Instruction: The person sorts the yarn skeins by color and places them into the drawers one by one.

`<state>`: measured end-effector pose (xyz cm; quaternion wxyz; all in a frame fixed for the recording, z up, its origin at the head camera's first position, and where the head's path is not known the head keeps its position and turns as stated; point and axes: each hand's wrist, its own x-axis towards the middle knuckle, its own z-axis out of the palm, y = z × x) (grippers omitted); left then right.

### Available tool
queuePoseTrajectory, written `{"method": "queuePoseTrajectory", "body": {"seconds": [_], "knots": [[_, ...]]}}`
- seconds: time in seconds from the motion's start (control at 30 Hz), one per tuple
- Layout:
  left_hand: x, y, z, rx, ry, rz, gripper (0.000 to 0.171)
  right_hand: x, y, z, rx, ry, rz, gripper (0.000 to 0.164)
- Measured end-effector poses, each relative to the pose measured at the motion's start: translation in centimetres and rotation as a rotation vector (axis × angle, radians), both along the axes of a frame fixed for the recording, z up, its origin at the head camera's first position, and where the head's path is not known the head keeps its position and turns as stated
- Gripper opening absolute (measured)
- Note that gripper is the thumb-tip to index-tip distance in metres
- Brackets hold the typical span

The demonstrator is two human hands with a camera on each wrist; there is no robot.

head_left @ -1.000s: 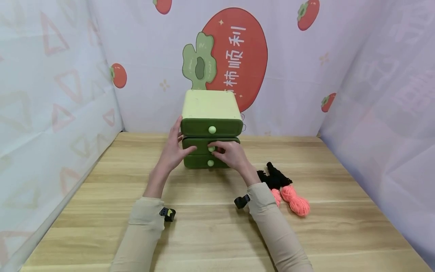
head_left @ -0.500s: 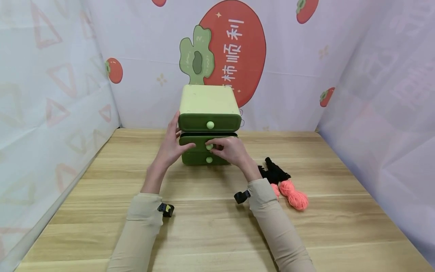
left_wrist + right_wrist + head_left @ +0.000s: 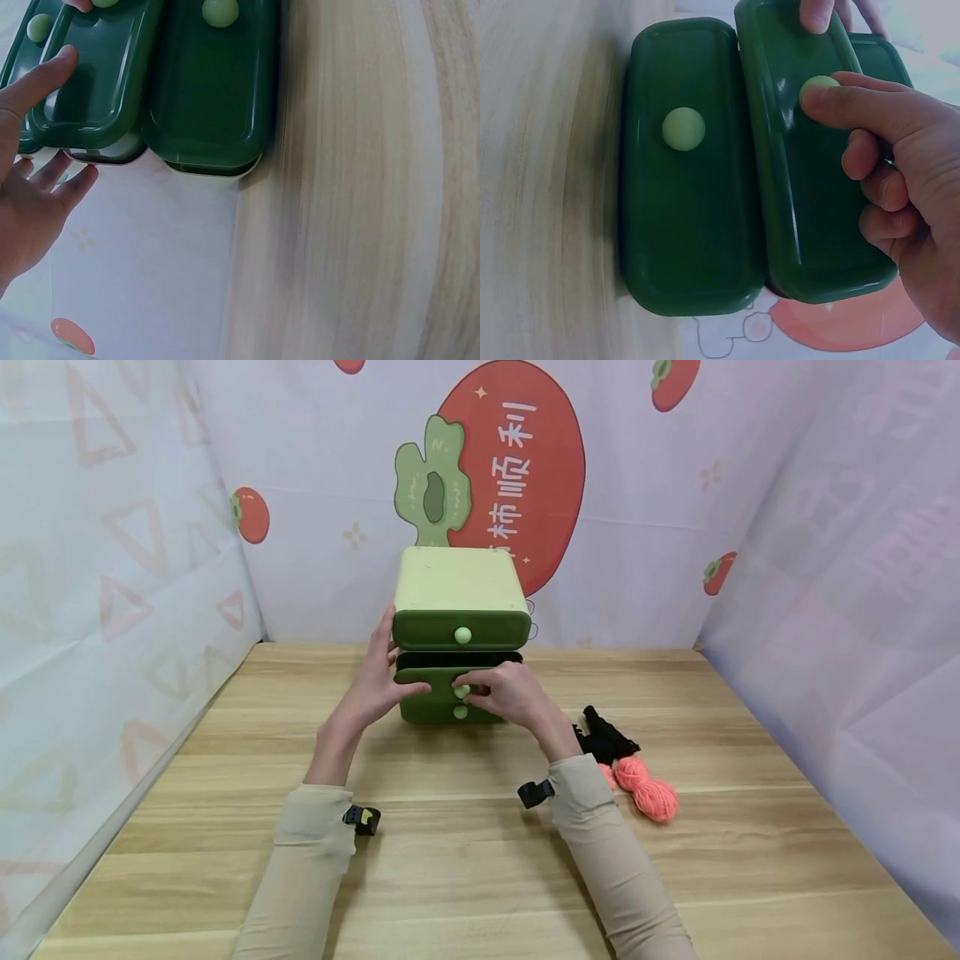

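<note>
A small drawer cabinet with a pale yellow-green top [image 3: 461,578] and dark green fronts stands at the back of the table. Its middle drawer [image 3: 810,217] is pulled partway out, showing a dark gap behind the front. My right hand [image 3: 513,695] pinches that drawer's round light-green knob [image 3: 821,86] between thumb and forefinger. At the cabinet's left side, my left hand [image 3: 370,687] lies with fingers extended along the side wall and thumb across the middle drawer's front. The top drawer [image 3: 495,630] is closed. Below, the bottom drawer [image 3: 694,232] sits behind the middle one's front.
Right of the cabinet, black yarn [image 3: 606,739] and a coral yarn skein [image 3: 651,793] lie on the wooden table [image 3: 450,860]. More coral yarn is partly hidden by the right sleeve. A printed cloth backdrop [image 3: 322,460] rises close behind the cabinet, with cloth walls on both sides.
The middle drawer has come out toward me with my right hand on its knob, and the dark gap above it has widened. My left hand stays at the cabinet's side. The head view has shifted slightly.
</note>
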<state>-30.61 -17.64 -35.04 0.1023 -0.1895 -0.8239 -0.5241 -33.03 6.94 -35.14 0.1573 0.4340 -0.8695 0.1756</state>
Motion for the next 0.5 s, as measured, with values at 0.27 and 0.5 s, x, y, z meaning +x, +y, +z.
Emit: {"method": "queuePoseTrajectory", "body": {"seconds": [0.27,0.5], "knots": [[1.5,0.4,1.6,0.003,-0.012,-0.032,0.120,0.6,0.1,0.4,0.050,-0.061,-0.016,0.021],[-0.3,-0.3,-0.2,0.016,-0.023,-0.041,0.127,1.0,-0.3,1.1,0.109,-0.071,-0.031,0.021]]}}
